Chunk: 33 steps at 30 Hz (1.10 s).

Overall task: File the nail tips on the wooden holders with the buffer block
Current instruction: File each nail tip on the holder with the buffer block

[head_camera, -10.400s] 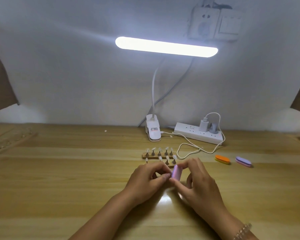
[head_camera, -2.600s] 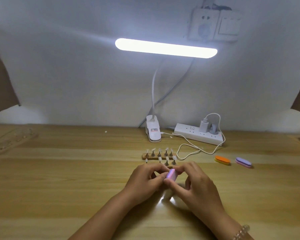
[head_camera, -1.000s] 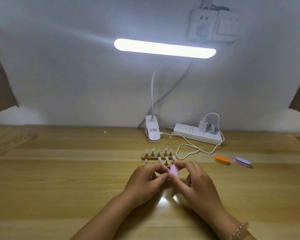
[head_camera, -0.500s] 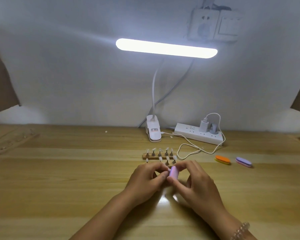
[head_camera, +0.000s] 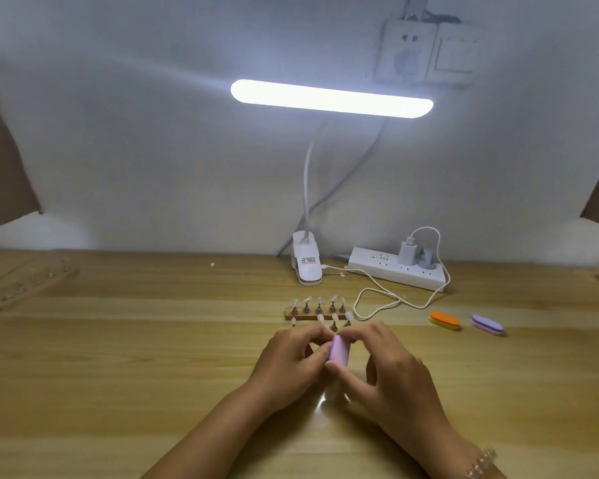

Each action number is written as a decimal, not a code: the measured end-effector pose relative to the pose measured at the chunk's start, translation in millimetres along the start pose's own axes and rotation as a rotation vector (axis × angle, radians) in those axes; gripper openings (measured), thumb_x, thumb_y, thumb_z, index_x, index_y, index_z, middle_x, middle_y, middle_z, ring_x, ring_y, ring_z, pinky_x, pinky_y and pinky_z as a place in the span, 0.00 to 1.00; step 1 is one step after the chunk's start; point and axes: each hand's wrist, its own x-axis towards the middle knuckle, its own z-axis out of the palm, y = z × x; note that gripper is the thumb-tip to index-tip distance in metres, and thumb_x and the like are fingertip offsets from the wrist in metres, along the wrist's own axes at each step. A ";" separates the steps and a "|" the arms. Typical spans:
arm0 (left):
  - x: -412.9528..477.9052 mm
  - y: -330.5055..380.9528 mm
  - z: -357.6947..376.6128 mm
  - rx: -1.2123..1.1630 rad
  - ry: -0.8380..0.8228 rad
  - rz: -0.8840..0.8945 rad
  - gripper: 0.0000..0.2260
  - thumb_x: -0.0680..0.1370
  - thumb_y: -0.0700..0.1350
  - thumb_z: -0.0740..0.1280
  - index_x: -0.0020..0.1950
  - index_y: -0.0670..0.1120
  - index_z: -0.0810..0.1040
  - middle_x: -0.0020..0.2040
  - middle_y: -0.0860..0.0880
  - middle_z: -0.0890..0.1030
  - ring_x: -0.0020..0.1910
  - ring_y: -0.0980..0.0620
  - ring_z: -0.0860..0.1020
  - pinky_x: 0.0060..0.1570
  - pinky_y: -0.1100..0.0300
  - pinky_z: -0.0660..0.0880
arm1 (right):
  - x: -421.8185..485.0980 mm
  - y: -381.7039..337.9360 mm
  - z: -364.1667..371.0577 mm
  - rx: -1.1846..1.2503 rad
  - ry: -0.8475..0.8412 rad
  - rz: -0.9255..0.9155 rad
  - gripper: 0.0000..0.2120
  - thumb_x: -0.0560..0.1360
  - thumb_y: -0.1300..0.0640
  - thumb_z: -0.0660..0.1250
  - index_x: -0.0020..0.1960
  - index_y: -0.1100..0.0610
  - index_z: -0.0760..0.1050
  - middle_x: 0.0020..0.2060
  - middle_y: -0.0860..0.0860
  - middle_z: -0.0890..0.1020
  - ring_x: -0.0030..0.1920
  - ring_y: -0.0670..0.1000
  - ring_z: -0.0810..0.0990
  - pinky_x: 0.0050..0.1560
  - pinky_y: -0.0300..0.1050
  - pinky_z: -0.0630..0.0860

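Low over the counter [head_camera: 118,357], the right hand [head_camera: 391,378] pinches the pink buffer block [head_camera: 339,350] between thumb and fingers. The left hand [head_camera: 287,361] curls its fingers beside the block; what they hold is hidden. Just beyond, nail tips [head_camera: 332,299] stand on the wooden holder [head_camera: 291,315].
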 end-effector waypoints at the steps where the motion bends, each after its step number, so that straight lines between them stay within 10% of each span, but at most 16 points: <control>1: 0.1 -0.6 -0.1 0.002 0.002 -0.001 0.08 0.79 0.43 0.66 0.48 0.56 0.81 0.43 0.57 0.83 0.30 0.57 0.76 0.38 0.51 0.76 | 1.0 0.8 -0.3 0.004 0.010 0.025 0.16 0.71 0.40 0.69 0.55 0.45 0.76 0.49 0.39 0.76 0.32 0.38 0.67 0.34 0.40 0.71; 24: 1.9 1.0 -1.4 -0.028 0.023 0.011 0.08 0.79 0.42 0.69 0.47 0.55 0.83 0.43 0.56 0.84 0.29 0.65 0.75 0.34 0.65 0.70 | 0.5 1.7 -3.0 0.069 -0.007 0.043 0.17 0.70 0.44 0.74 0.53 0.48 0.74 0.48 0.40 0.75 0.31 0.41 0.72 0.33 0.45 0.75; 33: 5.0 -0.4 -6.1 0.041 0.465 -0.058 0.05 0.76 0.44 0.72 0.44 0.55 0.80 0.41 0.61 0.81 0.35 0.59 0.77 0.34 0.67 0.69 | 1.9 8.9 -3.1 0.193 0.053 0.118 0.14 0.69 0.41 0.72 0.50 0.44 0.72 0.46 0.37 0.77 0.33 0.46 0.77 0.36 0.42 0.74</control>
